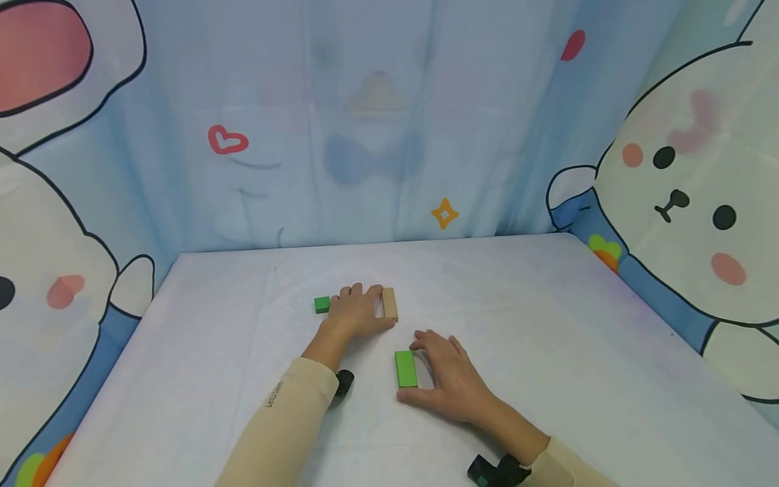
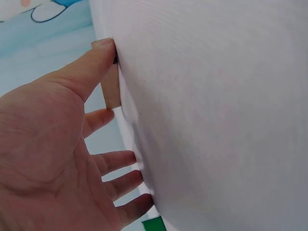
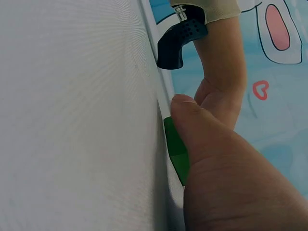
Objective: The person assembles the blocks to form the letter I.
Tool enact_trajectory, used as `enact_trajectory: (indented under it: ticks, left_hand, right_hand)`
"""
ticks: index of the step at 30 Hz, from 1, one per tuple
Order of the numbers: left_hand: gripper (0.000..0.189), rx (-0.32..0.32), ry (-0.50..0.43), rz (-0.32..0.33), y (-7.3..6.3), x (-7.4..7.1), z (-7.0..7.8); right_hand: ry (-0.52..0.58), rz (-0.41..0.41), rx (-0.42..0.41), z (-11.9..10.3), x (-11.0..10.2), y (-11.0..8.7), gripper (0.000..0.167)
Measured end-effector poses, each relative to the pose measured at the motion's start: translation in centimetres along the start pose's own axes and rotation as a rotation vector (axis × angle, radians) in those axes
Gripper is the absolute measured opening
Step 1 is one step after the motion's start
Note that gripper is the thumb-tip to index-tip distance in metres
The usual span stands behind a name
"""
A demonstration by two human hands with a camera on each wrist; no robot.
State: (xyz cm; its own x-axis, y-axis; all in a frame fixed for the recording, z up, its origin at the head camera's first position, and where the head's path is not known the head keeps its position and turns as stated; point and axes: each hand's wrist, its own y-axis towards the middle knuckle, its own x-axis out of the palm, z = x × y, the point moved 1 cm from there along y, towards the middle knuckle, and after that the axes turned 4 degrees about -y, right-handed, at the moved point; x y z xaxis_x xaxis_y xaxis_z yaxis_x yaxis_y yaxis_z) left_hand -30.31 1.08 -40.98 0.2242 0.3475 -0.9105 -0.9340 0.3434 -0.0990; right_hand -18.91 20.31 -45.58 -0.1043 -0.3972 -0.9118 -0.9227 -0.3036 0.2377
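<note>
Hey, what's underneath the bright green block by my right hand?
The bright green block appears to rest on the white table, beside your right hand. Nothing visibly sticks out from under it, but its underside and whatever it covers can't be seen.

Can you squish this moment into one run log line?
left hand: pinches wooden block by its ends | right hand: curled around bright green block | small green block: beside left hand
</note>
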Motion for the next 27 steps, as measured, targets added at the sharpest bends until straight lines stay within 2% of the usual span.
enact_trajectory:
  ticks: [7,13,23,27]
  left_hand:
    - [0.08,-0.001,-0.026,-0.009,0.0,0.0,-0.2]
    - [0.081,-0.01,-0.039,-0.018,0.0,-0.1,-0.3]
    - [0.082,-0.005,-0.047,-0.028,0.0,-0.2,-0.3]
    - [0.081,-0.009,-0.063,-0.031,-0.1,-0.2,-0.4]
  right_hand:
    - [0.112,0.069,-0.02,0.0,-0.4,-0.4,0.047]
    - [0.174,0.074,-0.004,0.0,-0.5,-0.7,0.03]
    - [0.121,0.13,-0.095,-0.4,-0.9,-1.7,0.027]
    - [0.098,0.176,-0.141,-0.4,-0.9,-2.0,0.025]
